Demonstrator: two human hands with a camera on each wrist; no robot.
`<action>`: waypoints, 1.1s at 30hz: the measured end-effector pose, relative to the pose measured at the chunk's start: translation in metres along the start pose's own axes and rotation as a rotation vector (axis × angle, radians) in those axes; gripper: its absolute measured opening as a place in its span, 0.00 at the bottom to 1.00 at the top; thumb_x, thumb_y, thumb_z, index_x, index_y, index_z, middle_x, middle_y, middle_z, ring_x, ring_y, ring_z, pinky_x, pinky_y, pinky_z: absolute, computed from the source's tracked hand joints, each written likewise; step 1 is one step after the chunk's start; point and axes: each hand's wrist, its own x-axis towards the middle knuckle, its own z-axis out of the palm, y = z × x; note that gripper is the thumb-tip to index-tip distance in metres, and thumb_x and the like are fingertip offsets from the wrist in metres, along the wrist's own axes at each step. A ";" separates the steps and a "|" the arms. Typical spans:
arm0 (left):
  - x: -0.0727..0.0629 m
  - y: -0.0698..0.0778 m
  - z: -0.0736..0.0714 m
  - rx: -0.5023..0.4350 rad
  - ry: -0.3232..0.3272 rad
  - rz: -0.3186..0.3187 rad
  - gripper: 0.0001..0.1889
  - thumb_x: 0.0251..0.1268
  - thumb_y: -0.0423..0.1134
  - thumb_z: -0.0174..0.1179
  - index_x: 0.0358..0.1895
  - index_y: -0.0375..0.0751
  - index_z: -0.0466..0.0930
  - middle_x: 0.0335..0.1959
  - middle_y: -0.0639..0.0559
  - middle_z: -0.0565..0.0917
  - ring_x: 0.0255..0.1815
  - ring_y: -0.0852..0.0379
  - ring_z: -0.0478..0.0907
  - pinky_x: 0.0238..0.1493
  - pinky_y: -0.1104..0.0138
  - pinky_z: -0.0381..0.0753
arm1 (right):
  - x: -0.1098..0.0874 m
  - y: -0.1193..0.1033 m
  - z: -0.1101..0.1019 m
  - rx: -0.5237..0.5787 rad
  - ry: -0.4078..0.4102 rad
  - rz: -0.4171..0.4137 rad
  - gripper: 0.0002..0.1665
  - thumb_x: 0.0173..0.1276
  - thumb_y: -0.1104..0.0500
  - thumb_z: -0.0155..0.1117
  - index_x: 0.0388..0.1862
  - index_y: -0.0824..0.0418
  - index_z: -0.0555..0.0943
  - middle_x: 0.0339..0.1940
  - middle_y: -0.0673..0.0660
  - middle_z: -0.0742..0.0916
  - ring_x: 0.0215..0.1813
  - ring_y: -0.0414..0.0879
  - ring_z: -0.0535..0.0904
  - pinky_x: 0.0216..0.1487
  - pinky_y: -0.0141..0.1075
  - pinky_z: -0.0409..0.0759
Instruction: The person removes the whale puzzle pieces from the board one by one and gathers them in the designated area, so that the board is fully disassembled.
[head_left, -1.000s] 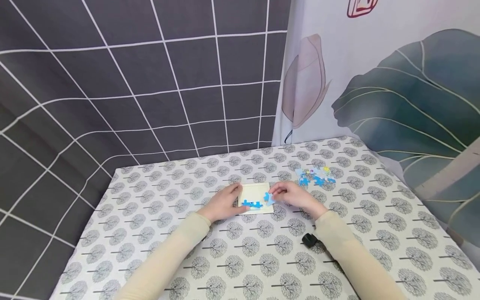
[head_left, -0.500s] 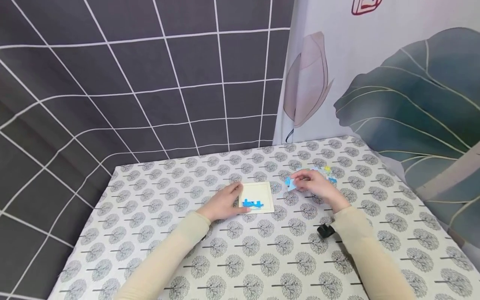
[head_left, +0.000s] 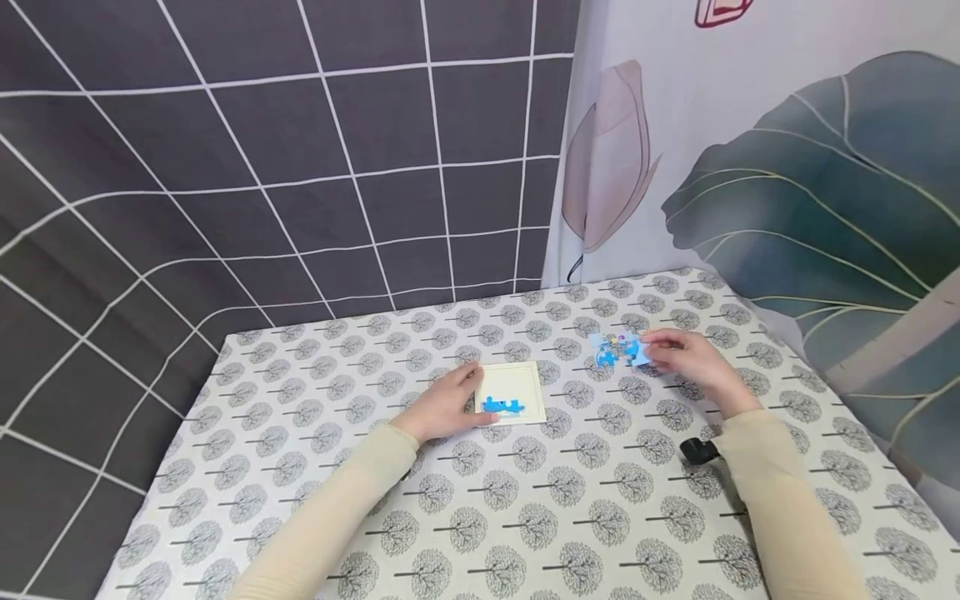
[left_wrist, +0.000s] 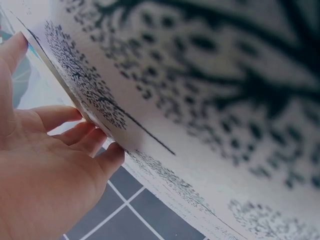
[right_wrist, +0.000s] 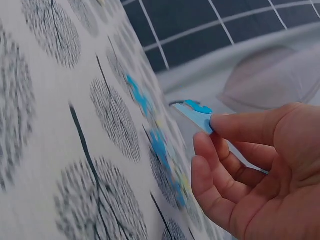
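Note:
A square cream puzzle tray lies on the patterned cloth. In its front left part sits a blue puzzle piece. My left hand holds the tray at its left side, thumb along the front rim and fingertips at the edge. Farther right, my right hand pinches a light blue puzzle piece between thumb and index finger. It is held close above several loose blue puzzle pieces; the fingers hide part of this group in the head view.
The tree-print tablecloth covers the whole table. Behind it hangs a dark grid-patterned curtain, with a light leaf-print curtain on the right. A black wrist device sits at my right sleeve.
My right hand has carried the puzzle piece from the tray's right edge, rightward and back, over to the loose pieces. The left hand has stayed on the tray.

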 end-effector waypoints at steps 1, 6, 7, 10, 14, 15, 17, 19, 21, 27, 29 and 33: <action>0.000 0.000 0.000 0.002 -0.001 -0.001 0.51 0.66 0.66 0.60 0.79 0.34 0.52 0.82 0.40 0.51 0.80 0.41 0.52 0.79 0.52 0.53 | -0.001 0.003 -0.003 -0.005 0.005 0.002 0.27 0.76 0.59 0.60 0.67 0.74 0.71 0.53 0.65 0.83 0.45 0.38 0.82 0.49 0.31 0.84; 0.001 0.001 0.001 0.027 -0.002 -0.006 0.51 0.66 0.66 0.59 0.79 0.34 0.52 0.82 0.41 0.51 0.80 0.42 0.52 0.79 0.53 0.53 | -0.005 0.014 -0.014 -0.009 0.010 0.012 0.28 0.76 0.60 0.60 0.67 0.77 0.70 0.53 0.64 0.83 0.44 0.36 0.83 0.49 0.28 0.83; 0.001 0.001 0.001 0.030 -0.001 -0.006 0.51 0.66 0.66 0.59 0.79 0.34 0.53 0.82 0.41 0.51 0.80 0.42 0.52 0.79 0.53 0.53 | -0.006 0.016 -0.016 -0.007 0.006 0.010 0.28 0.76 0.60 0.60 0.67 0.77 0.69 0.54 0.65 0.83 0.44 0.36 0.83 0.49 0.28 0.83; 0.001 0.001 0.002 0.020 -0.001 -0.004 0.51 0.66 0.66 0.59 0.79 0.34 0.53 0.82 0.41 0.51 0.80 0.41 0.52 0.79 0.52 0.52 | -0.008 0.021 -0.021 -0.013 -0.003 0.002 0.28 0.76 0.61 0.60 0.66 0.80 0.69 0.55 0.68 0.83 0.42 0.35 0.83 0.47 0.28 0.84; 0.001 0.001 0.001 0.006 -0.003 -0.002 0.51 0.66 0.66 0.59 0.79 0.34 0.52 0.82 0.40 0.51 0.80 0.41 0.52 0.79 0.52 0.52 | -0.011 0.026 -0.027 -0.025 -0.010 0.020 0.29 0.75 0.62 0.61 0.64 0.82 0.69 0.48 0.60 0.86 0.39 0.34 0.82 0.44 0.28 0.84; 0.001 0.001 0.001 0.008 -0.002 -0.002 0.51 0.66 0.66 0.59 0.79 0.34 0.52 0.82 0.40 0.51 0.80 0.41 0.52 0.79 0.52 0.52 | -0.011 0.027 -0.028 -0.022 -0.014 0.030 0.29 0.74 0.62 0.62 0.64 0.82 0.69 0.46 0.58 0.86 0.39 0.34 0.82 0.44 0.28 0.84; 0.001 0.000 0.002 0.014 0.000 -0.004 0.50 0.66 0.66 0.59 0.79 0.34 0.53 0.81 0.40 0.52 0.80 0.41 0.52 0.79 0.52 0.52 | -0.012 0.029 -0.030 -0.022 -0.028 0.049 0.28 0.74 0.63 0.61 0.64 0.82 0.69 0.43 0.53 0.86 0.38 0.35 0.82 0.43 0.29 0.84; 0.001 -0.001 0.002 0.021 -0.003 -0.006 0.51 0.67 0.66 0.59 0.79 0.33 0.52 0.81 0.40 0.52 0.80 0.41 0.52 0.79 0.53 0.52 | -0.013 0.030 -0.031 -0.027 -0.044 0.066 0.27 0.74 0.63 0.60 0.63 0.82 0.70 0.42 0.52 0.86 0.38 0.36 0.82 0.42 0.30 0.84; 0.001 -0.001 0.002 0.019 -0.002 -0.003 0.51 0.67 0.66 0.59 0.79 0.33 0.52 0.81 0.40 0.52 0.80 0.41 0.52 0.79 0.52 0.52 | -0.014 0.032 -0.032 -0.046 -0.054 0.074 0.26 0.75 0.64 0.59 0.64 0.82 0.70 0.42 0.53 0.86 0.38 0.37 0.82 0.42 0.31 0.84; 0.001 -0.001 0.003 0.018 0.002 0.002 0.51 0.67 0.66 0.59 0.79 0.33 0.52 0.81 0.40 0.52 0.80 0.41 0.52 0.79 0.52 0.52 | -0.016 0.031 -0.030 -0.135 -0.031 0.091 0.26 0.73 0.61 0.62 0.61 0.80 0.74 0.38 0.55 0.86 0.36 0.41 0.80 0.36 0.34 0.82; 0.001 -0.001 0.003 0.021 -0.002 -0.004 0.51 0.67 0.66 0.59 0.79 0.33 0.52 0.81 0.40 0.52 0.80 0.42 0.52 0.79 0.53 0.52 | -0.015 0.028 -0.028 -0.165 -0.021 0.098 0.25 0.72 0.61 0.63 0.60 0.79 0.75 0.37 0.56 0.86 0.36 0.43 0.79 0.35 0.34 0.81; 0.000 0.001 0.002 0.024 -0.005 -0.001 0.50 0.67 0.66 0.58 0.79 0.34 0.52 0.82 0.40 0.51 0.80 0.42 0.51 0.79 0.53 0.52 | -0.016 0.023 -0.025 -0.212 -0.001 0.114 0.23 0.71 0.63 0.62 0.58 0.79 0.76 0.36 0.57 0.85 0.36 0.45 0.79 0.35 0.36 0.80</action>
